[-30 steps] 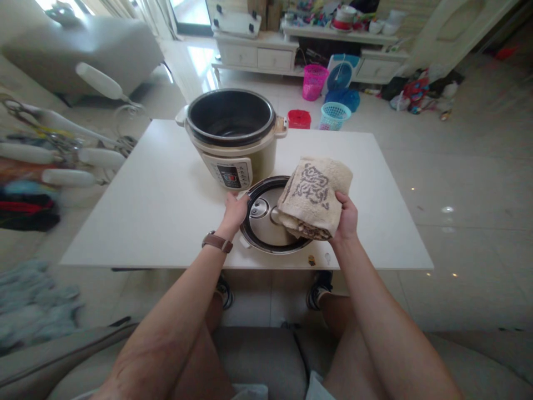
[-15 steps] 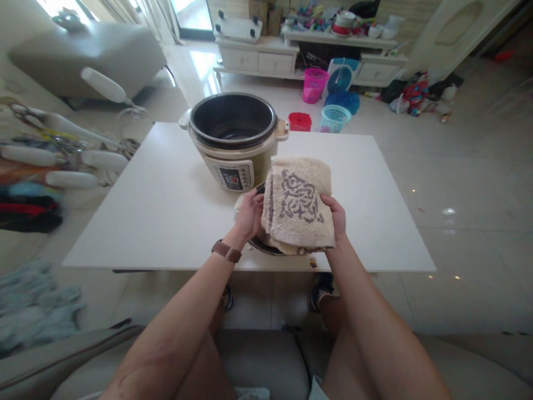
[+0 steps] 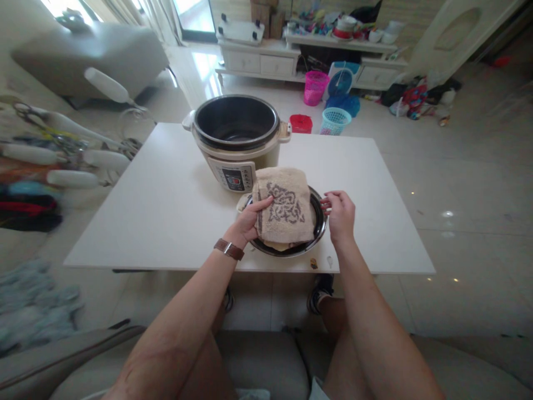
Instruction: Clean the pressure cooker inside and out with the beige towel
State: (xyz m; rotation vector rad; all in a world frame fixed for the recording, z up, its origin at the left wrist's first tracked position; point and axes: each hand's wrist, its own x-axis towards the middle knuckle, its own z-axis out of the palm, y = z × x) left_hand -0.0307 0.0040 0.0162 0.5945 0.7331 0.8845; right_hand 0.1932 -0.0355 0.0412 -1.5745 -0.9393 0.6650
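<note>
My left hand (image 3: 249, 221) grips the left side of a folded beige towel (image 3: 285, 206) with a dark pattern, its thumb lying on top. Under the towel is a round cooker lid (image 3: 320, 226), dark inside with a shiny metal rim, resting near the table's front edge. The towel covers most of it. At the lid's right rim, my right hand (image 3: 342, 216) has its fingers curled against the edge; the thumb is hard to make out. Behind the lid stands an electric pressure cooker (image 3: 233, 173), uncovered, showing its dark inner pot (image 3: 236, 125).
The white table (image 3: 375, 222) carries the cooker and lid. Two small marks or stickers (image 3: 313, 263) show by its front edge. On the floor beyond are a pink basket (image 3: 315, 88), a light blue basket (image 3: 334, 120) and a red container (image 3: 300, 123). A low cabinet (image 3: 258, 62) stands behind.
My right hand has let go of the towel and moved to the lid's right rim. The towel has shifted left and down in my left hand, uncovering the lid's right side.
</note>
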